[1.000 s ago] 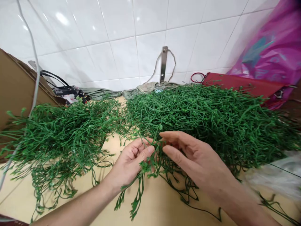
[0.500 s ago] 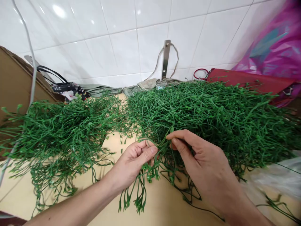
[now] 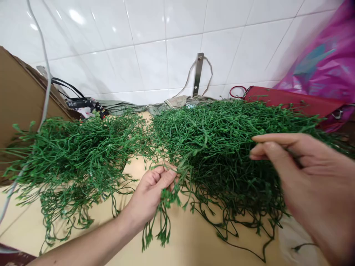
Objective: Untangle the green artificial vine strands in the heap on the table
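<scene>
My left hand (image 3: 159, 183) is closed round a small bunch of green stems (image 3: 163, 225), whose budded tips hang below the fist; more stems stick out above it to the right. My right hand (image 3: 296, 166) is over the right side of the large green pile (image 3: 222, 129), thumb and fingertips pressed together. Whether anything thin is between those fingertips cannot be made out. A second, smaller pile of green stems (image 3: 77, 155) lies left of my left hand.
A cardboard box (image 3: 24, 96) stands at the left, with a white cable (image 3: 47, 74) in front of it. A red case (image 3: 294, 100) and a purple bag (image 3: 318, 66) are at the back right, by the tiled wall (image 3: 144, 33).
My right hand has moved right, away from the stems at my left hand, and is now nearer the camera. My left hand has shifted slightly left, still round the bunch.
</scene>
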A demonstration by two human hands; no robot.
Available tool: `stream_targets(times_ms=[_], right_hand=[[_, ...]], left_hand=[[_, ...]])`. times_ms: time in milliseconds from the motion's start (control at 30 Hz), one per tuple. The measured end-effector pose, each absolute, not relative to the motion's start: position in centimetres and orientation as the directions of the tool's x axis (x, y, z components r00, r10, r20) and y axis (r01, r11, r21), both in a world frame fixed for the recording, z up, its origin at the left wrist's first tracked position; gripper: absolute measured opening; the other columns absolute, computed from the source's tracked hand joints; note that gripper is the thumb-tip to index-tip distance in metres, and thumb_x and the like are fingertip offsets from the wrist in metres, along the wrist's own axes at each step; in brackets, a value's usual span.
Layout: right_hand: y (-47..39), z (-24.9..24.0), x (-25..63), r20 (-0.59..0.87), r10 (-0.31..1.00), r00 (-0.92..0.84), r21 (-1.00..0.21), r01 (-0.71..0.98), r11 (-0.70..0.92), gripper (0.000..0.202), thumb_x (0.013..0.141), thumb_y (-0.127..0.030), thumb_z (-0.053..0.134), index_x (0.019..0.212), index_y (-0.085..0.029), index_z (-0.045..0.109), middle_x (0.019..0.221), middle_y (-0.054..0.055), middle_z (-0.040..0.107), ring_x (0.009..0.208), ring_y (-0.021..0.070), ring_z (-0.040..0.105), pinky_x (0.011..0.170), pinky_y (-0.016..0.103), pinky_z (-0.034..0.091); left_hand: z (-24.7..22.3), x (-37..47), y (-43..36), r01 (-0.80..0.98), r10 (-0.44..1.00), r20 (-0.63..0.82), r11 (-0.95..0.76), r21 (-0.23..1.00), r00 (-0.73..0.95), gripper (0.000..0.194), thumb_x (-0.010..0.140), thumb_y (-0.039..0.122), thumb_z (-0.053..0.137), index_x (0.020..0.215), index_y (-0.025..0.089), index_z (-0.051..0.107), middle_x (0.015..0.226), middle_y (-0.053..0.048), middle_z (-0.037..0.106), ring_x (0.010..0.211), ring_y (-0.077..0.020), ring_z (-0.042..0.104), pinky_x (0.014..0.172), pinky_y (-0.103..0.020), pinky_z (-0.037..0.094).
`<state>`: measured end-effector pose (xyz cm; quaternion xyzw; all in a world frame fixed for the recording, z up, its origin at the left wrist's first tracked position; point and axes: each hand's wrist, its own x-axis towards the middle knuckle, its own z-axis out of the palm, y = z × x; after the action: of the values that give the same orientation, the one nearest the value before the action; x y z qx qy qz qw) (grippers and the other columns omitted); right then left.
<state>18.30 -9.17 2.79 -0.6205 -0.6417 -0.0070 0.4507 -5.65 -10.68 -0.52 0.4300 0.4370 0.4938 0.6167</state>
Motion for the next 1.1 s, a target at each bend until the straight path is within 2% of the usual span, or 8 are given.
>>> stream_targets(times_ms=[100, 267, 367, 467, 600, 733, 900, 1100], right_hand=[[-9.4, 2.0, 16.8, 0.549, 0.833, 0.073, -0.622, 0.701, 0.349, 0.023, 0.097, -0.032, 0.053, 0.113, -0.029, 0.069, 0.090, -0.001, 0.079, 0.083, 0.0185, 0.074, 0.074, 0.030, 0.058], [-9.8, 0.5, 14.8, 0.554, 0.829, -0.072, -0.639, 0.601, 0.479, 0.035, 0.095, -0.031, 0.056, 0.129, -0.028, 0.062, 0.125, 0.003, 0.071, 0.109, 0.0193, 0.069, 0.101, 0.037, 0.054], [-10.0, 0.5, 14.4, 0.426, 0.904, -0.028, -0.780, 0.495, 0.383, 0.028, 0.094, -0.040, 0.056, 0.114, -0.026, 0.068, 0.113, 0.006, 0.074, 0.099, 0.0194, 0.072, 0.087, 0.034, 0.060], [-10.1, 0.8, 13.4, 0.180, 0.977, -0.117, -0.944, 0.260, 0.205, 0.027, 0.090, -0.045, 0.057, 0.099, -0.023, 0.069, 0.095, 0.005, 0.076, 0.087, 0.0182, 0.074, 0.074, 0.028, 0.061], [-10.1, 0.3, 12.3, 0.008, 0.957, -0.290, -0.987, 0.149, 0.054, 0.023, 0.091, -0.042, 0.055, 0.090, -0.022, 0.067, 0.088, 0.003, 0.075, 0.082, 0.0170, 0.072, 0.076, 0.027, 0.059], [-10.0, -0.6, 12.7, 0.103, 0.956, -0.276, -0.915, 0.351, 0.200, 0.020, 0.095, -0.033, 0.047, 0.089, -0.023, 0.064, 0.081, 0.001, 0.072, 0.072, 0.0148, 0.068, 0.065, 0.025, 0.055], [-10.1, -0.7, 13.3, 0.442, 0.860, -0.256, -0.612, 0.615, 0.498, 0.022, 0.094, -0.017, 0.041, 0.077, -0.023, 0.055, 0.074, 0.001, 0.069, 0.062, 0.0142, 0.064, 0.058, 0.025, 0.049], [-10.0, 0.7, 15.2, 0.608, 0.762, -0.225, -0.350, 0.785, 0.511, 0.019, 0.097, -0.019, 0.041, 0.087, -0.024, 0.055, 0.070, -0.001, 0.066, 0.053, 0.0128, 0.059, 0.052, 0.024, 0.044]], left_hand=[[-1.2, -5.4, -10.1, -0.209, 0.988, -0.112, 0.131, 0.969, 0.103, 0.047, 0.073, 0.056, 0.080, 0.067, 0.017, 0.054, 0.056, 0.007, 0.044, 0.050, -0.0064, 0.035, 0.049, -0.020, 0.030], [-1.1, -5.0, -10.2, -0.124, 0.992, -0.073, 0.087, 0.988, 0.107, 0.048, 0.076, 0.060, 0.075, 0.076, 0.017, 0.055, 0.057, 0.008, 0.042, 0.053, -0.0074, 0.035, 0.051, -0.020, 0.031], [-0.8, -4.9, -10.6, -0.072, 0.993, -0.054, 0.062, 0.996, 0.106, 0.044, 0.079, 0.058, 0.074, 0.085, 0.018, 0.057, 0.061, 0.006, 0.047, 0.057, -0.0093, 0.041, 0.053, -0.020, 0.035], [-1.1, -4.6, -10.8, -0.005, 0.990, 0.012, -0.011, 1.000, 0.138, 0.037, 0.085, 0.052, 0.070, 0.085, 0.018, 0.057, 0.064, 0.005, 0.047, 0.058, -0.0096, 0.041, 0.054, -0.021, 0.037], [-1.8, -4.5, -11.0, 0.047, 0.985, 0.036, -0.044, 0.998, 0.169, 0.032, 0.092, 0.048, 0.062, 0.089, 0.017, 0.059, 0.066, 0.005, 0.043, 0.060, -0.0097, 0.040, 0.055, -0.021, 0.037], [-1.7, -4.9, -10.9, 0.051, 0.981, -0.017, 0.007, 0.999, 0.195, 0.035, 0.093, 0.051, 0.059, 0.089, 0.017, 0.057, 0.066, 0.005, 0.044, 0.059, -0.0093, 0.039, 0.056, -0.021, 0.037], [-0.9, -4.8, -10.6, -0.007, 0.965, -0.066, 0.070, 0.998, 0.255, 0.043, 0.086, 0.059, 0.065, 0.080, 0.017, 0.053, 0.064, 0.005, 0.045, 0.057, -0.0089, 0.042, 0.055, -0.020, 0.040], [-0.3, -4.7, -11.2, -0.060, 0.962, -0.088, 0.107, 0.992, 0.257, 0.044, 0.085, 0.058, 0.068, 0.074, 0.018, 0.052, 0.058, 0.005, 0.049, 0.053, -0.0088, 0.047, 0.052, -0.020, 0.040]])
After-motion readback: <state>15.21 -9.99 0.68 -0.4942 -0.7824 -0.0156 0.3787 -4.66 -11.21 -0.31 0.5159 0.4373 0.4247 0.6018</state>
